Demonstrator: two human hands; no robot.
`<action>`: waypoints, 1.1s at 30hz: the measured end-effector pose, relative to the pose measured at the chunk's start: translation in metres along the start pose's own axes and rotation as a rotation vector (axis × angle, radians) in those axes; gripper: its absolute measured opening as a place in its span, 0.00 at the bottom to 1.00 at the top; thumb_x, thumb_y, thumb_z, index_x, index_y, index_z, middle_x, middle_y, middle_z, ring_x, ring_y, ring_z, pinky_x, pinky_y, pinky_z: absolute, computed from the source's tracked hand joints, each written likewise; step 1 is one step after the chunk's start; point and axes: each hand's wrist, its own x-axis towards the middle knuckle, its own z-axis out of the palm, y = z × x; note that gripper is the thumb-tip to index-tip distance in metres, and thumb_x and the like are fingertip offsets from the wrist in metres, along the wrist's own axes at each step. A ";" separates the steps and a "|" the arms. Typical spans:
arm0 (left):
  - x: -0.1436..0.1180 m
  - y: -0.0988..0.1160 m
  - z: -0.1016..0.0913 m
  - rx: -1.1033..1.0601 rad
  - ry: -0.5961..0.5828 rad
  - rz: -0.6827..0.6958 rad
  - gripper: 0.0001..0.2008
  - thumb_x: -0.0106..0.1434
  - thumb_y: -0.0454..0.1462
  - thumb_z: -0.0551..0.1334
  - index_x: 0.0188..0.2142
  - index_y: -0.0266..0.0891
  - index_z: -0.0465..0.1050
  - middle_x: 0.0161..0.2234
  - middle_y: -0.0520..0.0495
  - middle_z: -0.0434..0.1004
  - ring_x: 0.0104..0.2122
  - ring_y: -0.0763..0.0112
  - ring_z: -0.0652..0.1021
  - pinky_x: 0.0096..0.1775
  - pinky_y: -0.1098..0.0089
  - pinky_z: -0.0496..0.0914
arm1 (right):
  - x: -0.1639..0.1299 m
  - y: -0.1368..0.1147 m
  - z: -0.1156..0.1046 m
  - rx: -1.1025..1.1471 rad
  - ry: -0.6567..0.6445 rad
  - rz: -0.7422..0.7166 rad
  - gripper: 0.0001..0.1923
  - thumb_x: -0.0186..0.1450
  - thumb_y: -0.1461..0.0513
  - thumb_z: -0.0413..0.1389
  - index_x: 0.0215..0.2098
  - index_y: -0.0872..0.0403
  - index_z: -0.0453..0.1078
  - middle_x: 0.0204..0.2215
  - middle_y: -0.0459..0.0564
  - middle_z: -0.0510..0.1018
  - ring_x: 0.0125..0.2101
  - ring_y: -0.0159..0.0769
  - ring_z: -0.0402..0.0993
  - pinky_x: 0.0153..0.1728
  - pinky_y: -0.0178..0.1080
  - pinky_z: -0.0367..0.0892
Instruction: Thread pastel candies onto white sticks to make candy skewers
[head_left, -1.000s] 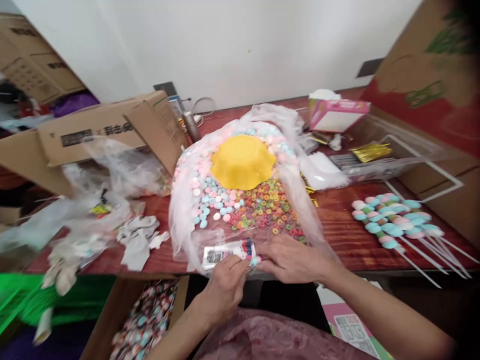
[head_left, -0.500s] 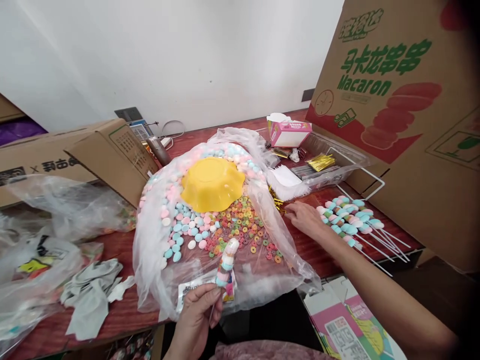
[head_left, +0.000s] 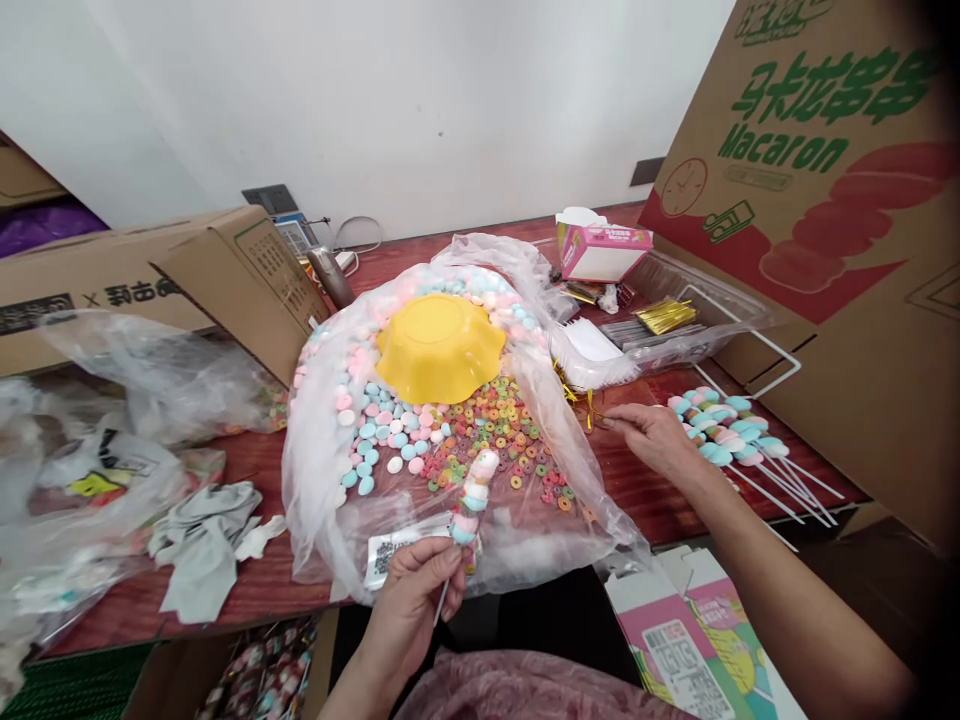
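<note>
In my left hand (head_left: 420, 590) a candy skewer (head_left: 471, 500) stands nearly upright, its white stick pinched between thumb and fingers. Pastel pink, blue and white pieces are threaded on it, under what looks like a clear wrapper. My right hand (head_left: 649, 437) is closed in a pinch on a thin gold twist tie (head_left: 598, 412), beside a small cluster of gold ties at the edge of the plastic sheet. Finished-looking skewers (head_left: 724, 425) lie in a pile to the right of that hand. Ring-shaped candies (head_left: 510, 430) and pastel candy drops (head_left: 382, 432) spread over the clear plastic (head_left: 420, 510).
An upturned yellow bowl (head_left: 440, 345) sits among the candies. Behind the right hand is a clear tray (head_left: 720, 335) with gold ties (head_left: 666, 316) and a pink box (head_left: 604, 252). Cardboard boxes (head_left: 825, 230) flank the table. A grey cloth (head_left: 206, 545) and plastic bags lie left.
My right hand has closed on a gold twist tie and drawn it slightly away from the cluster. The left hand still holds the skewer. The whole view has shifted a little.
</note>
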 end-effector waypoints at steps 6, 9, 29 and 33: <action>0.001 0.021 0.036 -0.076 -0.130 0.067 0.14 0.41 0.40 0.79 0.25 0.35 0.81 0.25 0.44 0.81 0.23 0.73 0.76 0.24 0.75 0.66 | -0.015 -0.031 -0.005 0.158 0.073 -0.165 0.16 0.67 0.56 0.50 0.40 0.51 0.79 0.38 0.51 0.83 0.37 0.40 0.79 0.40 0.40 0.73; 0.005 0.032 0.050 -0.113 -0.206 0.130 0.12 0.41 0.39 0.78 0.24 0.36 0.82 0.27 0.43 0.82 0.27 0.70 0.77 0.25 0.74 0.66 | -0.013 -0.041 -0.009 0.131 0.094 -0.159 0.14 0.65 0.59 0.51 0.40 0.50 0.79 0.38 0.50 0.83 0.38 0.41 0.79 0.41 0.41 0.71; 0.007 0.025 0.068 -0.004 -0.308 0.170 0.11 0.45 0.40 0.77 0.25 0.36 0.83 0.29 0.47 0.80 0.24 0.77 0.73 0.31 0.72 0.66 | -0.053 -0.122 -0.028 0.346 -0.254 -0.609 0.13 0.71 0.64 0.49 0.39 0.51 0.77 0.32 0.50 0.79 0.32 0.34 0.75 0.32 0.35 0.66; 0.005 0.025 0.062 -0.049 -0.229 0.142 0.13 0.43 0.41 0.78 0.24 0.34 0.82 0.26 0.44 0.80 0.24 0.75 0.73 0.25 0.74 0.62 | -0.054 -0.144 -0.022 0.291 -0.399 -0.716 0.15 0.71 0.66 0.46 0.37 0.52 0.76 0.30 0.49 0.78 0.30 0.32 0.73 0.31 0.35 0.64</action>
